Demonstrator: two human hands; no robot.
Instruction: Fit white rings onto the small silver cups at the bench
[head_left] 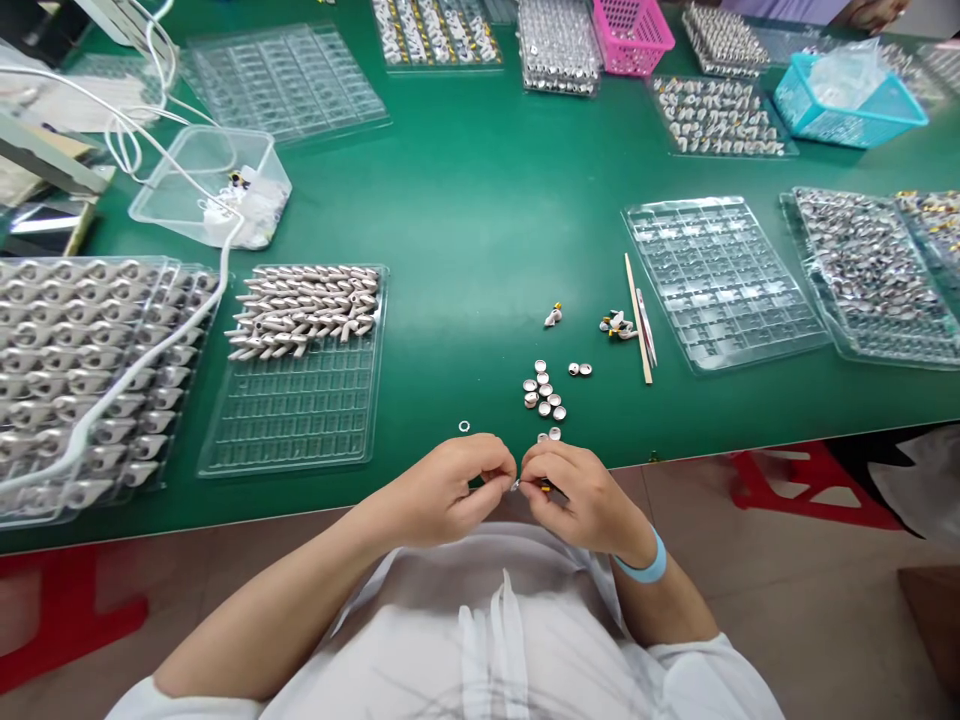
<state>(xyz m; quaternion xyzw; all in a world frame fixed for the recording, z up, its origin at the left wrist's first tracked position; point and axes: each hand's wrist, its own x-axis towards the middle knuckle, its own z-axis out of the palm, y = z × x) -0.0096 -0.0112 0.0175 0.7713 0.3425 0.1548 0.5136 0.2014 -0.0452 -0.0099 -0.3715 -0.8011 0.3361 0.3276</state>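
Note:
At the table's front edge my left hand (461,490) is closed in a pinch, its fingertips almost meeting those of my right hand (581,497). A tiny silvery bit shows between the two hands; what the left fingers hold is hidden. My right hand is closed around a small part with a yellow piece (546,487), mostly covered by the fingers. Just beyond lie several small round metal cups (545,390). A thin white ring (464,426) rests left of them. Farther off are a loose metal-and-yellow part (553,316) and a small pile of similar parts (616,324).
A wooden stick (639,320) and tweezers (646,328) lie beside a clear tray (724,285). To the left stand a half-filled tray (292,420) of metal parts, a larger full tray (75,380) and a clear plastic box (176,190). A white cable (150,355) crosses there.

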